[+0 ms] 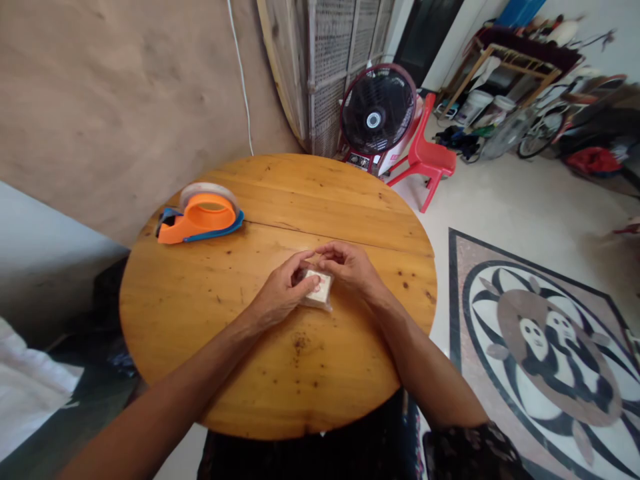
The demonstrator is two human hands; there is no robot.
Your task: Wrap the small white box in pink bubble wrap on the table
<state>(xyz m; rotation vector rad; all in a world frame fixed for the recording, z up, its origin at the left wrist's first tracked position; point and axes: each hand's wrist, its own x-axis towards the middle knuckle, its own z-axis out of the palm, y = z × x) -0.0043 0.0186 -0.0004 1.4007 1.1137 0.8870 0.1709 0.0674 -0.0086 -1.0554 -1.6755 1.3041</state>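
Note:
A small whitish block with reddish print, in clear plastic wrap [321,293], is at the middle of the round wooden table [210,360]. My left hand [290,283] grips it from the left, thumb on its top face and fingers behind. Just past the block's far right corner is my right hand [347,267], its fingers curled and thumb pressed toward the index finger. Those fingertips are close to the wrap's far edge; whether they pinch it is too small to make out.
An orange and blue tape dispenser [207,217] with a tape roll stands at the table's far left. Beyond the table are a floor fan [375,110] and a red plastic chair [430,157]. A panda-patterned floor panel [545,347] lies to the right.

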